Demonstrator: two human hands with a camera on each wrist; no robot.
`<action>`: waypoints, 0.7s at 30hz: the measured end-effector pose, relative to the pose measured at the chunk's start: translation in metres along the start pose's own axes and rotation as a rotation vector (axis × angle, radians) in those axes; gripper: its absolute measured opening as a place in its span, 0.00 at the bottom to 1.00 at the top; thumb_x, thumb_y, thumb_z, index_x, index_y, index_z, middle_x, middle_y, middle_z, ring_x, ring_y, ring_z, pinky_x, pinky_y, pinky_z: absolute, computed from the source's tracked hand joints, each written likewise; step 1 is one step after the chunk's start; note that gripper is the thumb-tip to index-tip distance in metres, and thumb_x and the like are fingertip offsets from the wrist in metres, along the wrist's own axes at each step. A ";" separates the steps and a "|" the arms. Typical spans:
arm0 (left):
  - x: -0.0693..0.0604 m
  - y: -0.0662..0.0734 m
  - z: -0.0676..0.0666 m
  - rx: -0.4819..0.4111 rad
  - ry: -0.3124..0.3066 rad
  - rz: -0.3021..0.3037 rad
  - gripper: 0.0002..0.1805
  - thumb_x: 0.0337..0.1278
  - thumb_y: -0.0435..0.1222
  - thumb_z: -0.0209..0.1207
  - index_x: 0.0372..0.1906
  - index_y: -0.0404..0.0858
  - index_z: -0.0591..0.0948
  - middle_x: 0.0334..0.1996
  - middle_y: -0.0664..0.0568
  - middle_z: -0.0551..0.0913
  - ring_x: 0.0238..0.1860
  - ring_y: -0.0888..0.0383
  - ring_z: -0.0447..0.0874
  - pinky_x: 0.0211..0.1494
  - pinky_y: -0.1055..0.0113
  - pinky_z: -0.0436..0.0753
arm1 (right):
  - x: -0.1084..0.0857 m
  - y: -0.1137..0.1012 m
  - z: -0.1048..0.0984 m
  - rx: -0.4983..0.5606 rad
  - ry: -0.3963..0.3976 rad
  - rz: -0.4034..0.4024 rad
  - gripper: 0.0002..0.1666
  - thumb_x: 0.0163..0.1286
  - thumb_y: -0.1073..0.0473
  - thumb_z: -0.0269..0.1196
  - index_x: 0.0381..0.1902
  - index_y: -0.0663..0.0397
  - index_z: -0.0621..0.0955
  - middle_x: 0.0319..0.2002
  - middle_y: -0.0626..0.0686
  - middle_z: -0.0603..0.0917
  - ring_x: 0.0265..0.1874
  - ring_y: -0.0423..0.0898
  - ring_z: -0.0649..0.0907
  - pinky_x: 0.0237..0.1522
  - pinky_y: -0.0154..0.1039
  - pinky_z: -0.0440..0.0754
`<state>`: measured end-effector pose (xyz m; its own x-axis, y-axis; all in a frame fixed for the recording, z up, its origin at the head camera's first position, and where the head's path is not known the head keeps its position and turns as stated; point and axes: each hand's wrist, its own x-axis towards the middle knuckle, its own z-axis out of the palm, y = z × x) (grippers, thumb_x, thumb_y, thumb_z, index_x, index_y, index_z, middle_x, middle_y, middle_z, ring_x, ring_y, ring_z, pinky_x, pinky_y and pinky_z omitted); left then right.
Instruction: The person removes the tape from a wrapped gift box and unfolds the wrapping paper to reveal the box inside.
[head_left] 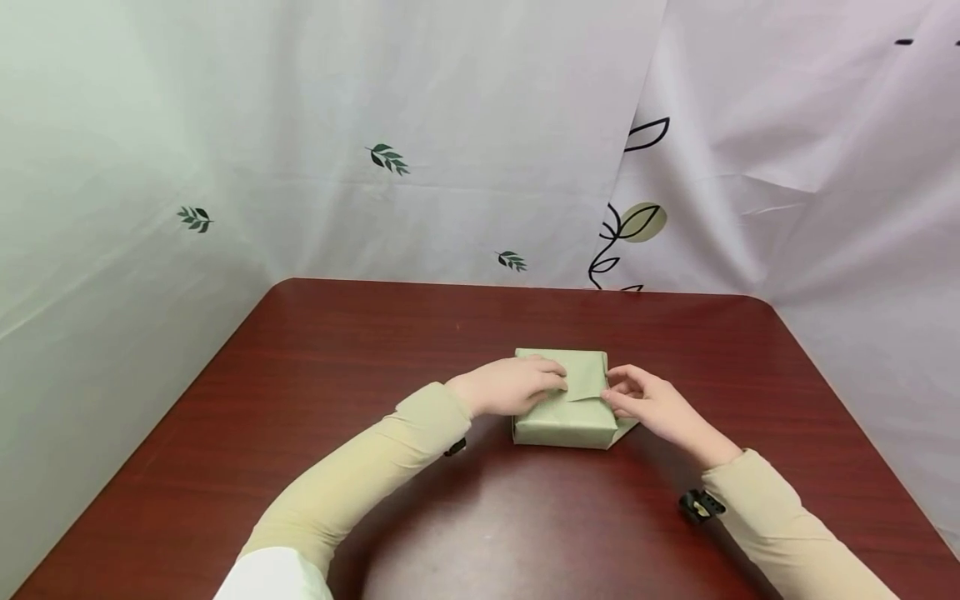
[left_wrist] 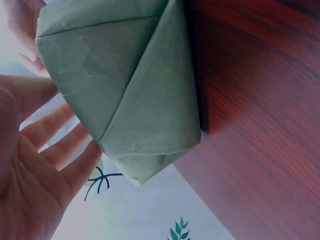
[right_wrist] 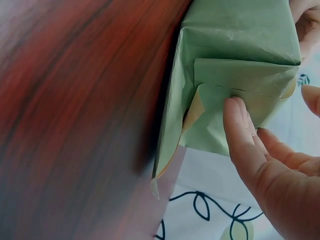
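Note:
A box wrapped in pale green paper [head_left: 566, 425] lies on the table, a paper flap across its top. My left hand [head_left: 513, 385] rests on the top at the left, fingers lightly bent; in the left wrist view, that hand [left_wrist: 45, 155] lies along the edge of the box's folded, closed end [left_wrist: 145, 110]. At the right end, my right hand [head_left: 652, 408] touches the side. The right wrist view shows the fingertips of this hand [right_wrist: 275, 170] pressing the folded-in paper [right_wrist: 235, 107], while a lower flap [right_wrist: 170, 120] sticks out loose along the table.
The dark red wooden table [head_left: 300, 367] has rounded far corners. Behind it and at both sides hang pale curtains [head_left: 465, 125] with leaf prints. A black band [head_left: 701, 506] is on the right wrist, and another dark band [head_left: 455, 447] shows at the left wrist.

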<state>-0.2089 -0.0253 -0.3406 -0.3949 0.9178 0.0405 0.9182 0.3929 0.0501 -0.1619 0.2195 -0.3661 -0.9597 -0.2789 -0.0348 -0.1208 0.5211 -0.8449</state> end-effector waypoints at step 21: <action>-0.024 -0.026 0.010 -0.196 0.001 -0.082 0.20 0.66 0.40 0.52 0.61 0.44 0.76 0.66 0.44 0.68 0.70 0.37 0.57 0.73 0.48 0.53 | 0.008 -0.011 0.006 -0.169 0.065 0.016 0.25 0.67 0.53 0.60 0.55 0.66 0.73 0.37 0.59 0.85 0.32 0.44 0.84 0.38 0.38 0.81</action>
<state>-0.2234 -0.0568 -0.3523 -0.4683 0.8831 0.0291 0.8594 0.4477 0.2469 -0.1663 0.2066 -0.3607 -0.9755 -0.2198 -0.0083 -0.1412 0.6545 -0.7427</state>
